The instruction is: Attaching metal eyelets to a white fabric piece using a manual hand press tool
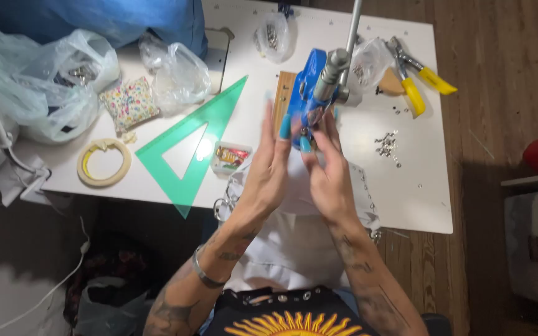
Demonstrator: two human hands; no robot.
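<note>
Nearest us, white cloth (294,239) hangs off the table (418,199). Above it our left hand (268,171) and right hand (328,177) reach up, fingers loosely spread, tips at the blue press (309,93); whether they pinch anything, we cannot tell. Fingers under the plunger could get caught. Loose studs (386,144) beyond might roll off.

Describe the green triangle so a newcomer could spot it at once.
On the white table, look left of the blue press that both hands reach for. The green triangle lies flat between a tape roll and a small box. It alone is see-through green, with a triangular hole.
</note>
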